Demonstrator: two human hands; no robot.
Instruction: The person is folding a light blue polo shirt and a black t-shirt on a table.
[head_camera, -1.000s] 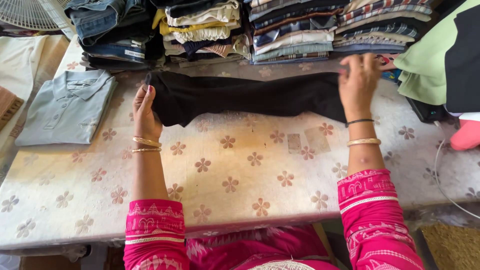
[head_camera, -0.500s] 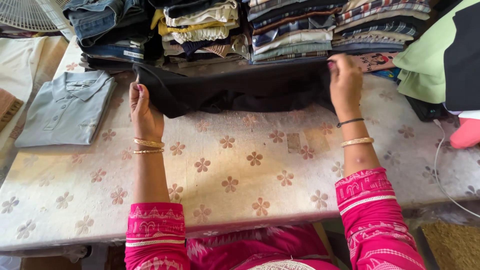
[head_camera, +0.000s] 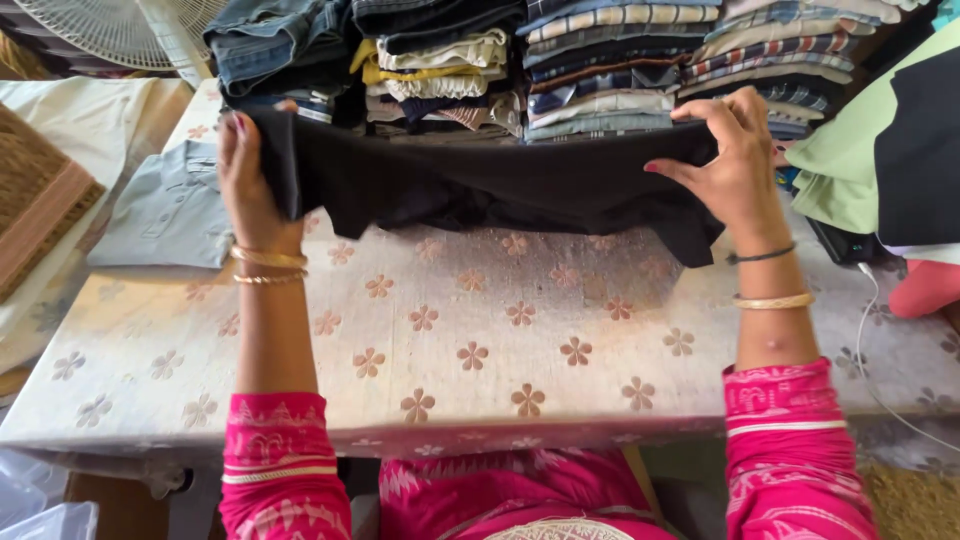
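A black garment (head_camera: 500, 185) hangs stretched across the upper middle of the frame, lifted just above the flower-patterned tabletop (head_camera: 480, 340), its lower edge sagging in soft folds. The left hand (head_camera: 250, 175) has its fingers closed around the garment's left end; the right hand (head_camera: 725, 160) pinches its right end. Stacks of folded clothes (head_camera: 560, 60) line the top; a grey shirt (head_camera: 170, 210) lies at left.

Black garment (head_camera: 480, 185), cream table cover (head_camera: 450, 340) with brown flowers, pink patterned sleeves (head_camera: 790, 440), pale grey-blue shirt (head_camera: 170, 210).
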